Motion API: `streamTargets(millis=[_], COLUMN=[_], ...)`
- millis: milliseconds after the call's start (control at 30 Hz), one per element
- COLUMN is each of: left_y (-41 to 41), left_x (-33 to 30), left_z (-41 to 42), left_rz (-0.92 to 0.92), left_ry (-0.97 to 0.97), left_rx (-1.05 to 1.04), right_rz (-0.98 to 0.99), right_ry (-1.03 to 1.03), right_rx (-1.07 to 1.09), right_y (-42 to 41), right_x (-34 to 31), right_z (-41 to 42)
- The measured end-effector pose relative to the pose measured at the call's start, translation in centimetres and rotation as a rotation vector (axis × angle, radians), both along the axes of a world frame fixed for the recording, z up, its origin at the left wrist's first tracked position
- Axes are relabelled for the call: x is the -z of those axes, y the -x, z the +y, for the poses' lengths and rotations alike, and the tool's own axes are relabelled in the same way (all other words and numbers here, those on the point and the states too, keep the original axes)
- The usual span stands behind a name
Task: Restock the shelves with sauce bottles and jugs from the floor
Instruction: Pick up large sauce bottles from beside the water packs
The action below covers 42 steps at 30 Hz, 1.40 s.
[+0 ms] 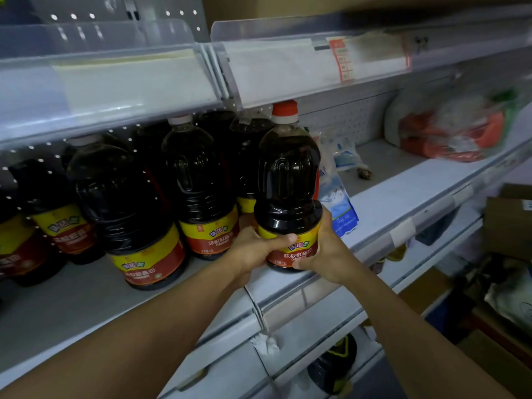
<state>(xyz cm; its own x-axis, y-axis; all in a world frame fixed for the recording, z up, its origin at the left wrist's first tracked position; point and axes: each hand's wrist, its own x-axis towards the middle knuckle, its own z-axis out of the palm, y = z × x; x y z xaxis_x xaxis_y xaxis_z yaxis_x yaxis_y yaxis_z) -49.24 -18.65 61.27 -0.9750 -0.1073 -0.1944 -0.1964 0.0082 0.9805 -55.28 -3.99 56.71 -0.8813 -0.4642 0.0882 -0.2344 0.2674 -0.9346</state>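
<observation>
**Sauce jug held at the shelf lip, not yet seated**

Sauce jug (288, 197), dark and full with a red cap, stands upright at the very front of the middle shelf (403, 194), its base right at the shelf's front edge. Whether the base bears fully on the shelf or partly hangs over cannot be told. Both hands grip it low down, around the yellow and red label: the left hand (256, 249) wraps the near left side with its thumb laid across the label, and the right hand (322, 249) curls round the right side with its thumb at the bottom of the label.

To its left, more jugs (201, 182) of the same sauce fill the shelf, the nearest one just beside it. To its right, a blue and white packet (338, 203) leans just behind and beside the held jug.

The risks, as I judge them:
- Letting go here could tip the jug forward off the edge, since it is heavy and stands at the brink.
- Pushing it back could crush or shove the packet, which sits in the likely path.
- The cap stands close under the upper shelf rail (288, 90), so lifting the jug could knock it.
- Sliding left could bump the neighbouring jug.
</observation>
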Motion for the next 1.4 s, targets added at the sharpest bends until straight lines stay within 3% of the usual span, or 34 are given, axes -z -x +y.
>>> streamTargets(millis=[267, 567, 700, 867, 1000, 1400], left_y=[-2.2, -6.6, -8.9, -10.8, -10.8, -8.8], left_x=[0.0, -0.5, -1.0, -1.2, -0.7, 2.2], left_z=[-1.4, -4.3, -7.2, -11.4, -14.4, -16.0], left_rz=[-0.061, -0.039, -0.013, -0.102, -0.155, -0.061], left_ry=[0.023, 0.085, 0.149, 0.371, 0.443, 0.486], left_rx=[-0.052, -0.174, -0.245, -0.568, -0.723, -0.690], right_rz=[0.059, 0.290, 0.303, 0.186, 0.130, 0.158], right_ry=[-0.041, -0.076, -0.102, -0.123, -0.161, -0.221], right_rx=[0.111, 0.522, 0.411, 0.238, 0.261, 0.355], right_y=[-2.5, -9.9, -10.7, -9.8, -7.8, -4.4], right_x=[-0.1, -3.2, -2.9, -2.0, -1.2, 2.6], right_z=[-0.1, -3.5, -8.0, -13.1, -15.8, -18.8])
